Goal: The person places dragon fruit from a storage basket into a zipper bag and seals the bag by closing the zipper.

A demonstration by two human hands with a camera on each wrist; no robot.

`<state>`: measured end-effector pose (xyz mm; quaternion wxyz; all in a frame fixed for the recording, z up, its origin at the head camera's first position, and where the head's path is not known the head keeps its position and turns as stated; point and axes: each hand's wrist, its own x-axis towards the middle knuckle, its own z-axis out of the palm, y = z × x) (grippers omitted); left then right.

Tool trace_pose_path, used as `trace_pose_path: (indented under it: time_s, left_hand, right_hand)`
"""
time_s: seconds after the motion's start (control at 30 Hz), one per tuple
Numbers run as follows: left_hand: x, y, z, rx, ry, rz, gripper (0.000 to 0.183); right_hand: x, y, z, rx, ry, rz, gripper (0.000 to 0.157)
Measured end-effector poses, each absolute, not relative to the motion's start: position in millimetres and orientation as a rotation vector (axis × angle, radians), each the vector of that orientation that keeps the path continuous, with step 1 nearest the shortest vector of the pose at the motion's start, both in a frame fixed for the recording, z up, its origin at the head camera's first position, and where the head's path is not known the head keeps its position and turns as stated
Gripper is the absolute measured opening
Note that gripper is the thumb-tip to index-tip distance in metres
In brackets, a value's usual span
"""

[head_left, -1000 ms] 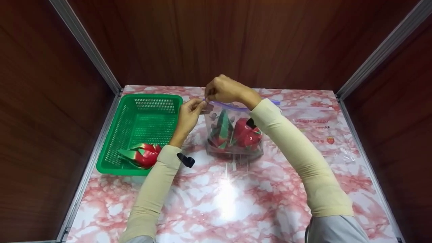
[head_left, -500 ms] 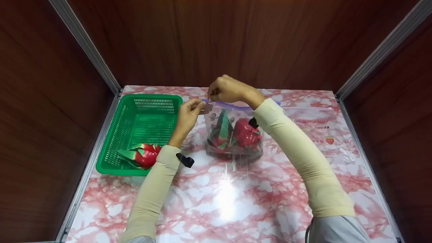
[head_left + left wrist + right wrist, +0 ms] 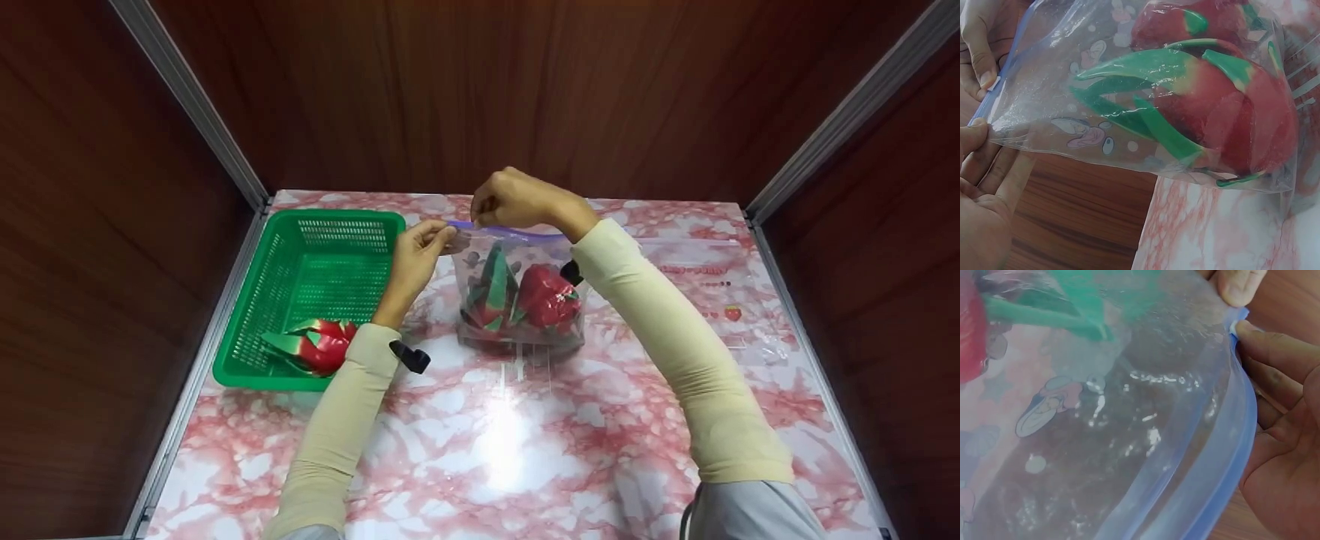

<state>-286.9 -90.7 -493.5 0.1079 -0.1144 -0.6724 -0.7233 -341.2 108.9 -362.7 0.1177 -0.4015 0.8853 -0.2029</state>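
Observation:
A clear zip bag point(image 3: 517, 341) with a purple zip strip point(image 3: 536, 238) stands upright on the table. Two red dragon fruits with green leaf tips, a left one point(image 3: 493, 292) and a right one point(image 3: 549, 296), lie inside it. My left hand point(image 3: 420, 255) pinches the bag's upper left corner between thumb and fingers. Close beside it, my right hand point(image 3: 521, 201) pinches the strip at a small white slider point(image 3: 995, 84). In the right wrist view the strip curves away from the slider point(image 3: 1234, 328), its two edges apart there.
A green plastic basket point(image 3: 337, 214) stands at the left, holding one more dragon fruit point(image 3: 326, 346). Another clear printed bag point(image 3: 697, 300) lies flat at the right, partly behind the right sleeve. Dark wood-look panels point(image 3: 480, 90) enclose the marbled table point(image 3: 450, 450).
My right hand has moved a little to the right along the zip strip, away from my left hand. The left hand keeps its hold on the corner, almost still.

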Motion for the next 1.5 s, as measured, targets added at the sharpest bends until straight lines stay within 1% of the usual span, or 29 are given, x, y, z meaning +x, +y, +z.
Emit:
trace_pose_path:
  time_s: [0.9,1.5]
  left_hand:
    - [-285,-96,-492,-0.363,-2.007,-2.061,0.016]
    - [-285,-100,-493,-0.377,-1.976,-2.107,0.017]
  right_hand:
    - [-342,126,-365,-1.154,2.564,-0.608,0.012]
    - [-343,139,-364,-1.185,2.563,-0.613,0.012]
